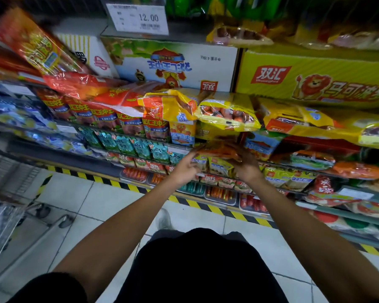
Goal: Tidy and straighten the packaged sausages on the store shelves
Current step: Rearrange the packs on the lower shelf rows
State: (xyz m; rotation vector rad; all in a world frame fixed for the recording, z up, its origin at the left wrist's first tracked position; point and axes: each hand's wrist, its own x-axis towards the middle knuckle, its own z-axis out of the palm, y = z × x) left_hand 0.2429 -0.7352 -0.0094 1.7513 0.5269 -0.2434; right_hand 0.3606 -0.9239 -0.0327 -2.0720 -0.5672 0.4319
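An orange pack of sausages (218, 149) is held in front of the middle shelf, blurred by motion. My right hand (246, 165) grips its right end from below, fingers curled round it. My left hand (185, 169) is at its left end, fingers bent toward the pack, and whether it grips it is unclear. Just above, yellow sausage bags (227, 113) lie loosely piled on the upper shelf, beside a row of upright red packs (109, 117). Smaller yellow packs (220, 166) stand on the shelf behind my hands.
Cartons (173, 64) and a yellow lion box (315, 77) sit on top, under a 12.00 price tag (138, 18). Teal packs (127, 145) and trays of sausages (221, 193) fill lower shelves. A shopping trolley (13, 219) stands at left on the tiled floor.
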